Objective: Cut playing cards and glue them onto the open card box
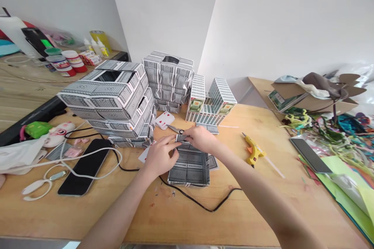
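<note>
A small folded playing card [181,138] with a grey patterned back is held over the far edge of an open box [189,167] made of the same cards. My right hand [201,139] pinches its right end, fingers closed. The fingers of my left hand [160,156] grip its left end, with the thumb lower, over the box's left side. Just beyond my hands are scissors [174,129] and a stack of playing cards [164,120], red hearts up. More cards lie partly under the box on the right.
Large card-built blocks [108,97] and a taller one [168,78] stand behind, beside a green-striped card structure [209,103]. A yellow glue gun [253,149] lies right. A black cable [201,204] crosses in front. A phone [85,167] and white scissors [37,188] lie left.
</note>
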`<state>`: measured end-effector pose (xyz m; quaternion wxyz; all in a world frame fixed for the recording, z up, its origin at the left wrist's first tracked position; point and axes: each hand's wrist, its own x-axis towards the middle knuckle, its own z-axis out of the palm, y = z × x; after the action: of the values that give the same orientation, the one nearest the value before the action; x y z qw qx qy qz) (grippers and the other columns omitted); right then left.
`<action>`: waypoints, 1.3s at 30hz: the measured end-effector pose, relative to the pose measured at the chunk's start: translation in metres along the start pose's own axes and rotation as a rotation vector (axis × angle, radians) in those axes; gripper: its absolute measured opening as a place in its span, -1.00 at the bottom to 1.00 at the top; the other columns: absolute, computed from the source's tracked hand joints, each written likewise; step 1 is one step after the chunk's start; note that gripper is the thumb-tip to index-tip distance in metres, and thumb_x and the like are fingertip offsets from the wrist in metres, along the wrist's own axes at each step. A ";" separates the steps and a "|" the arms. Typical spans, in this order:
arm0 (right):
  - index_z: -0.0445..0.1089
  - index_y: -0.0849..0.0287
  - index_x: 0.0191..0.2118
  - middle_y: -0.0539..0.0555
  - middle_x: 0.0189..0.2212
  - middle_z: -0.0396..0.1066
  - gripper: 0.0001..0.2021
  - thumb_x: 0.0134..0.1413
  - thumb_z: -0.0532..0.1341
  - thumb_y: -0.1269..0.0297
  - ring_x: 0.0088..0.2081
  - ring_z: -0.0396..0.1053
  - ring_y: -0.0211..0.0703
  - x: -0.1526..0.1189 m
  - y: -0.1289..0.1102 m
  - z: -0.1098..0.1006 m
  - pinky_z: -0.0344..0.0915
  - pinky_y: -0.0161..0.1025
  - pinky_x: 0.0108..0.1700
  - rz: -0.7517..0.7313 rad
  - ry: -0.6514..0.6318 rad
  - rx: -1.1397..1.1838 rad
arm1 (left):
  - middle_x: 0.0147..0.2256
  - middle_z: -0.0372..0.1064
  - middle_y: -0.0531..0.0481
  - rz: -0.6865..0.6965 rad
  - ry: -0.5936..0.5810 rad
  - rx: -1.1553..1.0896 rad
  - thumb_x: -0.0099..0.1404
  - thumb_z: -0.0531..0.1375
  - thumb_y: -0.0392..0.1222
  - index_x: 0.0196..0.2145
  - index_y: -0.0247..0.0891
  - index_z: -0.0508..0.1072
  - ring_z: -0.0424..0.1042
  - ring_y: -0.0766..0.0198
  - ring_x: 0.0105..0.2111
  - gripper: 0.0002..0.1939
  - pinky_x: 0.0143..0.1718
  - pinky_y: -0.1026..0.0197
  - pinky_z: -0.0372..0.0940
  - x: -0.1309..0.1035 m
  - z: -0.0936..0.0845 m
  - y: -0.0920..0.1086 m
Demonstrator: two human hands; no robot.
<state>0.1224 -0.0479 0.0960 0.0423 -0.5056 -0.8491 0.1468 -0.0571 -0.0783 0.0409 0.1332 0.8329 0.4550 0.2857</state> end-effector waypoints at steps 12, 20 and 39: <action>0.43 0.14 -0.33 0.02 -0.46 0.45 -0.84 -0.02 0.11 0.38 -0.39 0.34 -0.23 -0.001 -0.002 0.002 0.07 -0.37 -0.38 0.069 0.025 0.016 | -0.02 0.27 0.03 -0.057 -0.101 -0.063 0.17 0.02 -0.25 -0.15 -0.07 0.43 0.28 0.19 -0.03 -0.68 -0.06 0.15 0.24 0.002 -0.001 0.001; 0.40 0.14 -0.35 0.06 -0.43 0.46 -0.82 0.03 0.04 0.37 -0.36 0.38 -0.16 -0.003 -0.006 0.003 0.09 -0.33 -0.38 0.080 -0.038 -0.162 | -0.07 0.32 0.01 -0.026 -0.063 -0.156 0.15 0.04 -0.27 -0.18 -0.10 0.45 0.32 0.21 -0.08 -0.69 -0.04 0.16 0.23 0.003 0.001 -0.001; 0.34 0.20 -0.28 0.14 -0.34 0.43 -0.81 0.01 0.02 0.41 -0.31 0.38 -0.10 -0.011 -0.019 -0.003 0.16 -0.31 -0.34 0.063 -0.098 -0.308 | -0.34 0.41 0.02 -0.297 0.051 -0.647 0.07 0.03 -0.34 -0.30 -0.28 0.32 0.42 0.32 -0.35 -0.80 -0.31 0.28 0.30 0.005 0.025 -0.004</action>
<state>0.1128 -0.0656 0.1054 -0.0820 -0.5247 -0.8463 0.0407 -0.0427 -0.0711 0.0213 0.4186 0.6649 0.4602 0.4133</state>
